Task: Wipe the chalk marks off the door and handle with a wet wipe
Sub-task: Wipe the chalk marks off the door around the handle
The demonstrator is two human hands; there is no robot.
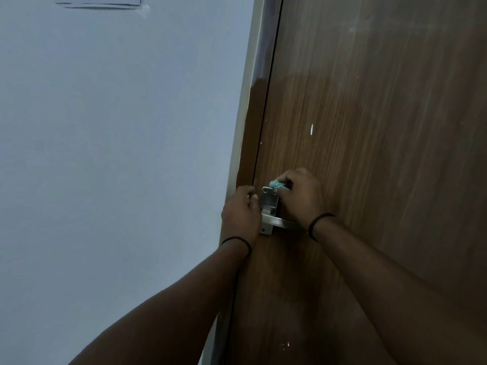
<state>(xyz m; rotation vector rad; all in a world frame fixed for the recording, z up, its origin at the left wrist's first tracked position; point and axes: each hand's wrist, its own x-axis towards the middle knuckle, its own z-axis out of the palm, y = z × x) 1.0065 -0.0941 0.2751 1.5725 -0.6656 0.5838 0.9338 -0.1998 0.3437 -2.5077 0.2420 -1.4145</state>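
Both my hands are at the door handle, wipe against the top of its plate.

My right hand (300,196) pinches the balled teal wet wipe (278,184) at the metal plate (269,200) near the door (369,127) edge, hiding part of the lever (280,222). My left hand (241,212), fingers curled, touches the plate's frame-side edge; I cannot tell whether it grips. A white chalk mark (311,129) sits above, grey wall (118,154) beside the frame.
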